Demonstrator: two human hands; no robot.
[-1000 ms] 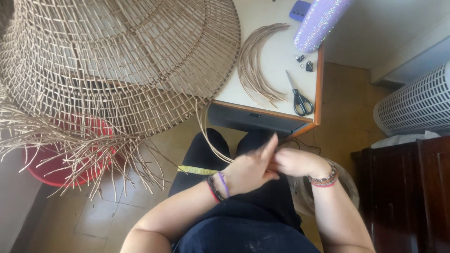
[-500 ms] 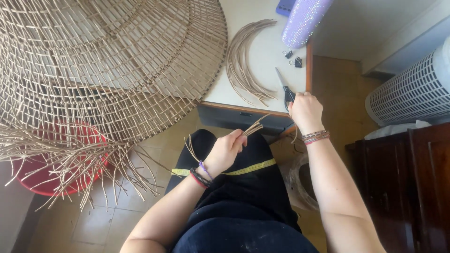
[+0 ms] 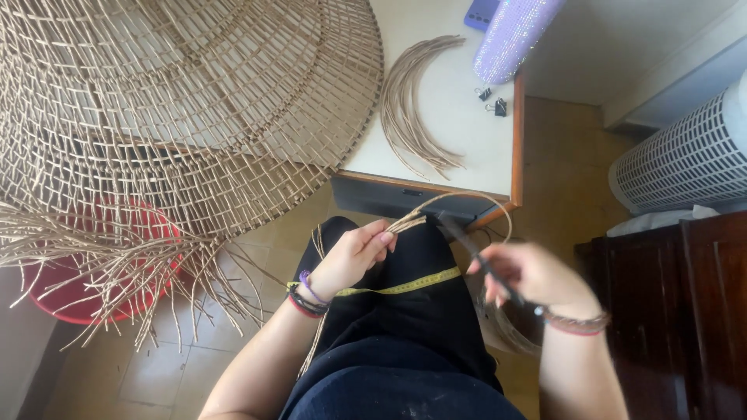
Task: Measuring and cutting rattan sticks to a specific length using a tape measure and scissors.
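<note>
A large woven rattan frame [image 3: 179, 101], dome-shaped and open-meshed, fills the far left, its loose ends trailing over a red tub [image 3: 93, 288] on the tiled floor. To its right stands a white table [image 3: 459, 167] carrying a curved bundle of spare reeds [image 3: 412, 105], a sparkly lilac cylinder [image 3: 513, 31] and two small black clips [image 3: 490, 99]. At the right edge sit a white slatted appliance [image 3: 685, 159] and a dark wooden cabinet [image 3: 669, 311].

Nearer, over the lap, a yellow tape measure [image 3: 405, 286] lies across dark trousers. The left hand [image 3: 354, 255] is closed in a pinch around a small bunch of reed strands [image 3: 408, 223], their tips pointing right towards the table's near edge. The right hand [image 3: 533, 276] is clenched round the handles of dark scissors [image 3: 467, 241] (blurred, so whether the blades are apart is unclear), the blades aimed at those tips.

To trim well, I judge the strands should be kept level and tight in the pinch, with the blades square across them and fingers behind the cut.
</note>
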